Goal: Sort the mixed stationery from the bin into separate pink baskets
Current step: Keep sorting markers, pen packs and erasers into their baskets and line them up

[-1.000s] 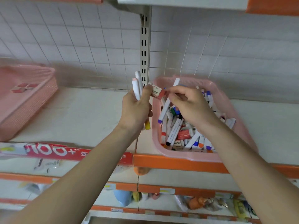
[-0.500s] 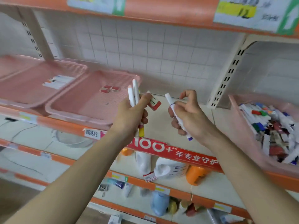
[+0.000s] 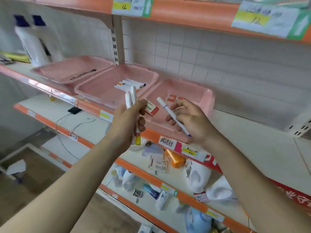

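**Handful carried from the bin to the sorting baskets**

A second ago both hands were at the mixed bin, the right one reaching in among the markers. Since then the view has swung left and the bin has passed out of sight. Three pink baskets now lie ahead in a row on the shelf point(image 3: 252, 132). Picking looks finished for this round, and dropping off comes next.

The left grip point(image 3: 127, 121) is closed round two white markers point(image 3: 129, 101) held upright, one showing a yellow end below the fist. It also pinches a small red-and-white eraser box point(image 3: 152, 108) against the thumb. The right grip point(image 3: 195, 121) holds one white blue-tipped marker point(image 3: 173, 117) slantwise in curled fingers. Both hands are near the viewer, in front of the right basket point(image 3: 208, 101).

Each basket already shows its kind:
- The right basket holds a few red-and-white erasers point(image 3: 176, 98).
- The middle basket point(image 3: 101, 93) has a neat row of white markers with coloured caps point(image 3: 129, 84).
- The far left basket point(image 3: 67, 71) has dark pens point(image 3: 82, 75).

So the three markers likely belong in the middle and the eraser box on the right.
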`<state>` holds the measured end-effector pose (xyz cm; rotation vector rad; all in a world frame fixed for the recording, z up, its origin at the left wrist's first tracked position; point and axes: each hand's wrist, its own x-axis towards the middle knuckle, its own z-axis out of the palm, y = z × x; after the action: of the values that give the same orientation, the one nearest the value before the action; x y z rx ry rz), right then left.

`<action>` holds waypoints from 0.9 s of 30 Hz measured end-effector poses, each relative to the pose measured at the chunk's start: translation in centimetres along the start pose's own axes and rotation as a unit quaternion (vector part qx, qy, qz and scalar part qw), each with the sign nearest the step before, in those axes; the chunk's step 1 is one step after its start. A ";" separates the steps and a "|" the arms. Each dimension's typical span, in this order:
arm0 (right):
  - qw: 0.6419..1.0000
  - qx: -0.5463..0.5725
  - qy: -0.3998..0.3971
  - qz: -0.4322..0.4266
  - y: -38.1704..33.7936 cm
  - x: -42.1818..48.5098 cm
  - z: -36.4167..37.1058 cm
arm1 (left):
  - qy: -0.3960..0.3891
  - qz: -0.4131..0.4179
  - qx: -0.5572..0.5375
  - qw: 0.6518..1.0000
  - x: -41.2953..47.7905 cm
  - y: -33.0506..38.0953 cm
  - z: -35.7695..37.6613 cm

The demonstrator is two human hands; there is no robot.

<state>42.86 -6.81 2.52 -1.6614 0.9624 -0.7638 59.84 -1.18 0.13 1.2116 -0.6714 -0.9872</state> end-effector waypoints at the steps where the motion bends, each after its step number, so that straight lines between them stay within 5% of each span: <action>1: 1.000 -0.007 -0.007 -0.008 -0.1 0.6 0.7 | 0.007 0.001 -0.003 1.000 0.1 0.2 -0.8; 13: 0.996 -0.043 0.003 -0.082 0.8 7.9 2.9 | 0.054 -0.010 0.030 0.998 5.9 2.1 -4.2; 27: 0.994 -0.088 0.059 -0.039 1.2 15.7 0.1 | 0.007 -0.013 0.056 0.998 16.4 3.4 -3.3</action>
<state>50.11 -20.71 1.77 -1.8313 1.0775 -0.8588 70.79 -14.24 1.37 1.3277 -0.7087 -0.9724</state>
